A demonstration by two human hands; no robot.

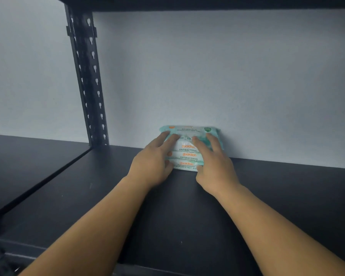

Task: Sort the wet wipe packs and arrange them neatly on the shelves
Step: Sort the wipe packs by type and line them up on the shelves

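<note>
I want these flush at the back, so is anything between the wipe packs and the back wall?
Nothing visible does. The wipe packs sit at the back wall, the rearmost pack touching it as far as the view shows, with the left hand and right hand resting on them.

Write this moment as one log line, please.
left hand: on wipe packs | right hand: on wipe packs | shelf: wipe packs against wall

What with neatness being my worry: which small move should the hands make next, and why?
Probably push the stack of packs back square. The left hand and right hand flank it near the wall, and its front edges look stepped.
</note>
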